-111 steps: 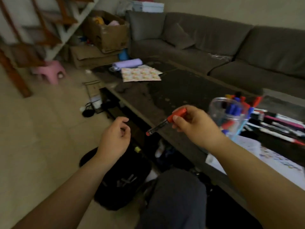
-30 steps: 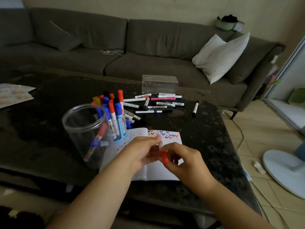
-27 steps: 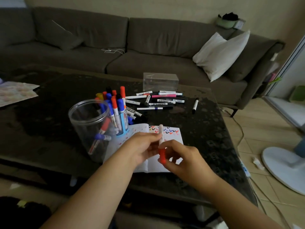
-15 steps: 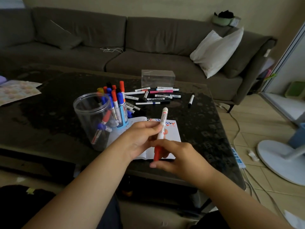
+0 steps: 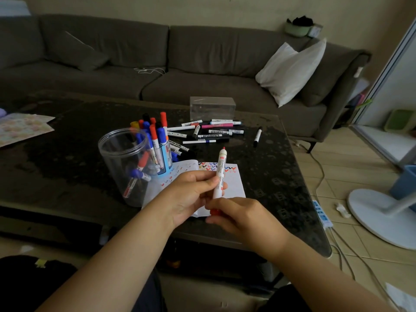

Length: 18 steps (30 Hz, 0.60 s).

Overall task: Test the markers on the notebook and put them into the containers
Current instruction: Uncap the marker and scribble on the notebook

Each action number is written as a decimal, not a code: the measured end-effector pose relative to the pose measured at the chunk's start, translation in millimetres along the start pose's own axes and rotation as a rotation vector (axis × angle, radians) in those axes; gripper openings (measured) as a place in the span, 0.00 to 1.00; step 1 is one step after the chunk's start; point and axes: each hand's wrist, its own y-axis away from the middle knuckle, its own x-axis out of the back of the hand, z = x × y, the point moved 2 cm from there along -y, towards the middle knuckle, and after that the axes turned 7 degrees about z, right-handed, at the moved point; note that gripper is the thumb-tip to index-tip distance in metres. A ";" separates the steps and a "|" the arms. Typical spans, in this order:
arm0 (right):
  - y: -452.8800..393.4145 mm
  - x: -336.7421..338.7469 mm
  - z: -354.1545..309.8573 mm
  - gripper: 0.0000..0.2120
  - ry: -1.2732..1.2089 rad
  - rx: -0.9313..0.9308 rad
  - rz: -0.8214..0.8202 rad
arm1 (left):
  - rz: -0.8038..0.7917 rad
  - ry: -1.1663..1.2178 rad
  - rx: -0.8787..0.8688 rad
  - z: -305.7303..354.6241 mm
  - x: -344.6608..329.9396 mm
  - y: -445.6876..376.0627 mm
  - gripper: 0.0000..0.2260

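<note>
My left hand holds the white barrel of a red marker, which stands upright with its bare tip up. My right hand grips the red cap at the marker's lower end. Both hands hover over the open notebook, whose page carries coloured zigzag marks. A clear round jar with a few markers stands left of the notebook. Behind it a blue cup is packed with red and blue markers. Several loose markers lie farther back.
A clear rectangular box stands at the far edge of the dark glass table. A single black marker lies to the right. Patterned paper lies far left. A sofa with a white pillow is behind; a fan base stands on the floor right.
My view swung from the left of the table to the notebook. The marker passed into both hands, turned upright, and its cap now sits at the lower end in my right hand.
</note>
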 end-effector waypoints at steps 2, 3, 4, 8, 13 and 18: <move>0.3 1.2 -0.2 0.15 -0.035 -0.009 -0.029 | 0.020 -0.006 0.005 -1.4 2.4 0.5 0.06; 1.0 2.7 -0.2 0.16 -0.046 -0.024 -0.039 | 0.044 -0.002 0.011 -1.9 4.0 0.1 0.06; 1.6 4.8 0.3 0.17 -0.050 -0.045 -0.039 | 0.075 0.006 0.022 -2.9 6.1 -1.3 0.06; 1.4 12.1 15.6 0.13 0.077 -0.134 0.115 | 0.168 -0.019 0.078 -7.6 14.9 -9.6 0.07; -7.2 -4.2 47.6 0.17 0.342 -0.125 0.059 | 0.172 -0.145 0.108 -16.9 17.9 -16.5 0.11; -11.3 -31.6 68.0 0.13 0.323 -0.085 -0.049 | 0.178 -0.336 0.109 -30.0 19.7 -28.5 0.10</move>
